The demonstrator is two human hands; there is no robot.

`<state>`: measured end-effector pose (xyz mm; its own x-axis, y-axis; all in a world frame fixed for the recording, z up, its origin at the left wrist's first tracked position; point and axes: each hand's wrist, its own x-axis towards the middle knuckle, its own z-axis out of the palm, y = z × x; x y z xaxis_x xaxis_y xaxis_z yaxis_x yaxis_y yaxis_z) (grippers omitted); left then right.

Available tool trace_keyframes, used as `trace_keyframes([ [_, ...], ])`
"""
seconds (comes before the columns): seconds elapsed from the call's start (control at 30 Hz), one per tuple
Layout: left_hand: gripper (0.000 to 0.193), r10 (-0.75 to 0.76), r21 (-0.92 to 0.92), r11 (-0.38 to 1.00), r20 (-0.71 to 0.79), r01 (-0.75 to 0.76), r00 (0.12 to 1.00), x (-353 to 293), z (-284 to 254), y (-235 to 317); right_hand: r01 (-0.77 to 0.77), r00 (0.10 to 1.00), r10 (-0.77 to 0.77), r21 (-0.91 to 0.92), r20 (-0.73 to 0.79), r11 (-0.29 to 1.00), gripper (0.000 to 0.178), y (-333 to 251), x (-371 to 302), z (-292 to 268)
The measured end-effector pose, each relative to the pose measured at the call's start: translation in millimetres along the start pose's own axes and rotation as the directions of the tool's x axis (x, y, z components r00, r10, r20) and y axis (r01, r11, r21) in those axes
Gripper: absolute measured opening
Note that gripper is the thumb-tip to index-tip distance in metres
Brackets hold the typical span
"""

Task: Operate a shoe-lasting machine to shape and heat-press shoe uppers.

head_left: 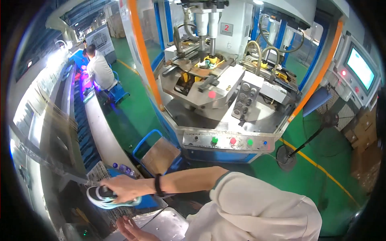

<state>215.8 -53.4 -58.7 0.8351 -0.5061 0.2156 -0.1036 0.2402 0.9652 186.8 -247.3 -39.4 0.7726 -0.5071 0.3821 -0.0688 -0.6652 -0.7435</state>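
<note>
My right hand (126, 189), with a black band on its wrist, reaches across to the left. Its fingers close around the dark upper part of a shoe (105, 202) with a pale white and mint-green sole. The shoe is over the near end of the work line, beside a blue surface (144, 202). Below it, my left hand (130, 230) comes in at the lower edge with its fingers extended and holds nothing I can see. It is beside a shiny whitish surface (167, 225).
A blue-framed chair (159, 154) stands beside the long conveyor line (100, 132), near a small bottle (126, 170). Ahead is a large machine with a button panel (229, 141). A floor fan (287, 156) and a lit screen (360, 67) are at right. A seated person (101, 71) works farther left.
</note>
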Motion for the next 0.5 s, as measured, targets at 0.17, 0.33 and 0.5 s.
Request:
trace_keyframes([
  [0.17,0.051,-0.075,-0.089,0.992,0.137,0.088,0.988,-27,53,2,-0.195,0.949,0.257,0.3,-0.183,0.934,0.073,7,-107,-84],
  [0.33,0.054,-0.1,-0.311,0.902,0.526,0.3,0.844,-80,157,-2,-0.108,0.914,0.326,0.626,-0.244,0.772,0.074,-7,-209,-176],
  [0.5,0.044,-0.256,-0.11,0.855,0.761,0.507,0.596,-177,278,-1,-0.109,0.771,0.369,0.462,-0.52,0.88,0.077,22,-341,-269],
])
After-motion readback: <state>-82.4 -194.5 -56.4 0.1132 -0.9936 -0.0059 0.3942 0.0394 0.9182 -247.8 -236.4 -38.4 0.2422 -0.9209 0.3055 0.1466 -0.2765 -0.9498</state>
